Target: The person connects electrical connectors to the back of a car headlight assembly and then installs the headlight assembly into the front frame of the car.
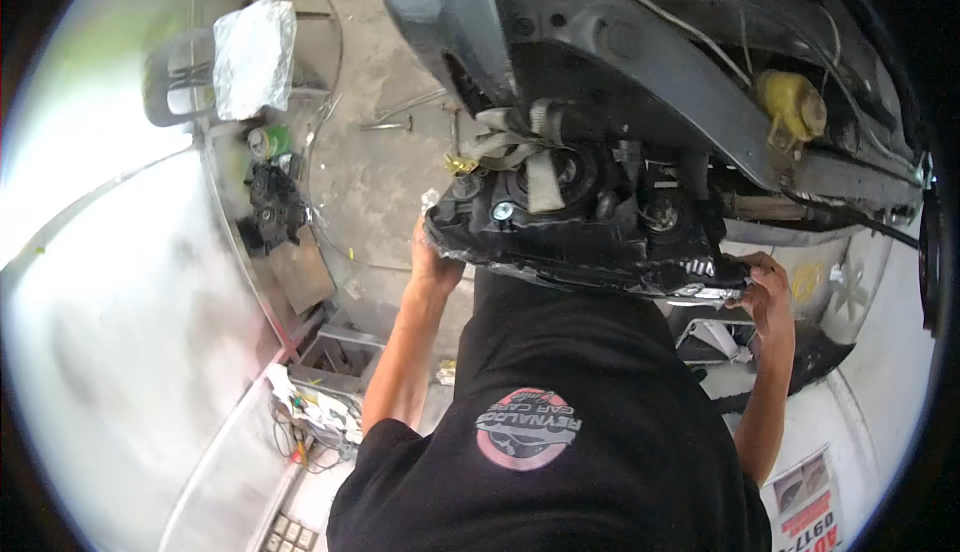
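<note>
A black car headlight (590,237) is held level in front of my body, its back side with round openings facing up. My left hand (435,260) grips its left end, with the fingers partly hidden beneath the housing. At the opposite end, my right hand (766,290) is closed around the corner, near a clear lens edge. A grey strap or cloth band (545,180) lies over the headlight's back. Just beyond is the dark car body (640,62), with its front end opened up.
A yellow-capped reservoir (790,107) sits in the car's front. Tools, including a hammer-like one (387,126), lie on the concrete floor. To the left are a chair with plastic wrap (255,57), a green can (268,141), another black part (275,202) and a grey bin (340,357).
</note>
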`<state>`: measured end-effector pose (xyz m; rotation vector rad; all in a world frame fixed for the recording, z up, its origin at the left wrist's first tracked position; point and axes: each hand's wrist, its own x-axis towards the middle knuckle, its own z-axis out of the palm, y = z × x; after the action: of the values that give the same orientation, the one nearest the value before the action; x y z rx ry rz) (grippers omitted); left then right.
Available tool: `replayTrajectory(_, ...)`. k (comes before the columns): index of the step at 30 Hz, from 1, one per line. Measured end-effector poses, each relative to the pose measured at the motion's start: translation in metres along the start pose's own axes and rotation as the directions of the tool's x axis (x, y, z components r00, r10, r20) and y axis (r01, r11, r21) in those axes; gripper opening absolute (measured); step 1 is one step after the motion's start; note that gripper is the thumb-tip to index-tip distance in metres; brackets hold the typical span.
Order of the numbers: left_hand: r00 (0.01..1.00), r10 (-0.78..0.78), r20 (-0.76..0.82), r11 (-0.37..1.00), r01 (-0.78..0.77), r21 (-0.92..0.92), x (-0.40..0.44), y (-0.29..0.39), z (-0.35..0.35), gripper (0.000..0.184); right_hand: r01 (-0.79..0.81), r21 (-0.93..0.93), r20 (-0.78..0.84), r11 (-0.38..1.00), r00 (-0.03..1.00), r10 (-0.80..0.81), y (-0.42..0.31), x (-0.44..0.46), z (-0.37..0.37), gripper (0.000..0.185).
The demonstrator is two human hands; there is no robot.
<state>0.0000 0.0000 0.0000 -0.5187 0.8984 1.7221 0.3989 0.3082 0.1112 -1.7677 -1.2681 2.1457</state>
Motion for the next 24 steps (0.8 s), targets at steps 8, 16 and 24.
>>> replayTrajectory(8, 0.987, 0.047, -0.155, 0.999, -0.044, 0.019, 0.003, 0.0, -0.012, 0.041, -0.031, 0.024, -0.014, 0.999, 0.999, 0.031, 0.007, 0.003, 0.003, 0.041)
replayTrajectory(16, 0.997, 0.041, -0.06, 0.988, -0.031, 0.154, 0.003, 0.011, -0.021, 0.041, -0.062, -0.021, 0.022, 0.998, 0.998, 0.062, 0.0, -0.001, 0.013, 0.034)
replayTrajectory(24, 0.963, 0.253, 0.095, 0.331, -0.178, 0.927, 0.006, 0.022, -0.008, 0.039, -0.063, -0.032, -0.132, 0.997, 0.99, 0.058, 0.052, 0.005, -0.018, 0.036)
